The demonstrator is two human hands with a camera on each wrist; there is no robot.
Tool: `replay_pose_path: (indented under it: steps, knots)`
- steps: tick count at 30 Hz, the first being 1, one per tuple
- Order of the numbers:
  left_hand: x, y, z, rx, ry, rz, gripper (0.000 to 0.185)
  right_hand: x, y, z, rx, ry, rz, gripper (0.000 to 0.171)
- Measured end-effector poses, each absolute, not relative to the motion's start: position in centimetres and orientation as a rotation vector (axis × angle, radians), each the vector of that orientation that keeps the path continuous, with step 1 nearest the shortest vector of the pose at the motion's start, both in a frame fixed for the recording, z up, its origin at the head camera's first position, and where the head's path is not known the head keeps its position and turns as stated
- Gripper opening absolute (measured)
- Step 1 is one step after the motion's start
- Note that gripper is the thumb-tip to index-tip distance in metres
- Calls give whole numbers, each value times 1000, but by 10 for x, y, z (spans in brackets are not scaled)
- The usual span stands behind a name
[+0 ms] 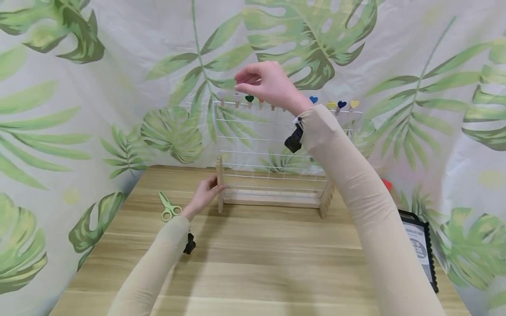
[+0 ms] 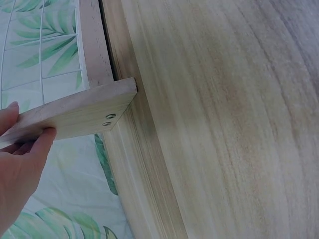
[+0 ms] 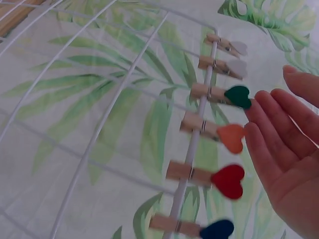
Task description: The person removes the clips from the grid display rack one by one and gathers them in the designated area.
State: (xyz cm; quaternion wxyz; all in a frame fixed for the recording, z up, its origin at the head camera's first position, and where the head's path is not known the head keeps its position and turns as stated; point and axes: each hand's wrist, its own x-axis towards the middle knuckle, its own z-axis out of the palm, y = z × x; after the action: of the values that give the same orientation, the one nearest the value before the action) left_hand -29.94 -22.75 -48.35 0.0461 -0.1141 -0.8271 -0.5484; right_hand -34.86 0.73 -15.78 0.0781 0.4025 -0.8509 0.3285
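Observation:
A white wire grid [image 1: 272, 149] stands upright in a wooden stand on the table [image 1: 276, 254]. Small wooden clips with coloured hearts sit in a row along its top wire. My left hand [image 1: 205, 193] pinches the stand's left wooden foot [image 2: 75, 114] between thumb and fingers. My right hand [image 1: 265, 83] hovers over the top wire with relaxed fingers and holds nothing. In the right wrist view its fingertips [image 3: 259, 107] lie just beside the green heart clip [image 3: 238, 96] and the orange heart clip [image 3: 232, 137]; a red heart clip [image 3: 228, 180] follows below.
Green scissors [image 1: 170, 208] lie on the table left of my left hand. A black-framed tablet [image 1: 421, 245] lies at the right edge, with a small red object [image 1: 387, 184] behind it. Leaf-print cloth [image 1: 118, 87] hangs close behind the stand.

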Motion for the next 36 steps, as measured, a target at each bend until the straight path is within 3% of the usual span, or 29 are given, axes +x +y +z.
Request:
replay_pose_path:
  steps: [8, 17, 36]
  knots:
    - [-281, -220, -456, -307, -2568, -1720, 45, -353, -19, -162, 1250, -2560, 863, 27]
    - [-295, -226, -479, -290, -2578, -1682, 49, -357, -30, -166, 1253, -2570, 716, 21]
    - [-296, -227, -480, -276, -2557, -1682, 48, -349, -40, -169, 1115, -2488, 704, 16]
